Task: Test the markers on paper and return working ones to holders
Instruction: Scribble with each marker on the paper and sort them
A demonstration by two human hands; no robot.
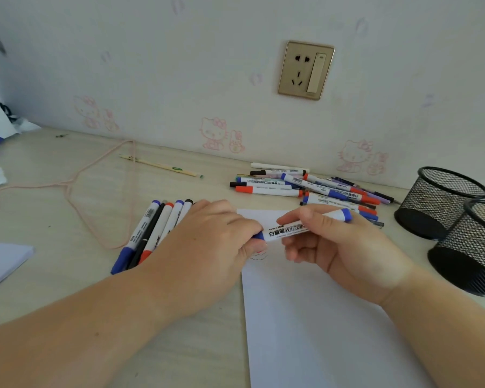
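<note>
Whiteboard marker, blue-capped, held level at frame centre above smooth white paper.
Two round black mesh holders lie tipped at right; left hand pinches the marker's cap end, right hand curls around its white plastic barrel.

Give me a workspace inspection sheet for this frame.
Surface: pale wood-grain desk, against a wall.
Job's things: whiteboard marker with blue ends held over the paper sheet; faint squiggles on the sheet; sorted markers left; loose marker pile behind; two black mesh holders right.
Clutter: pencil, notepad.
Hands: left hand grips the marker's blue end; right hand grips its barrel.
Cables: pink cord.
Surroundings: wall socket, cartoon wallpaper.
</note>
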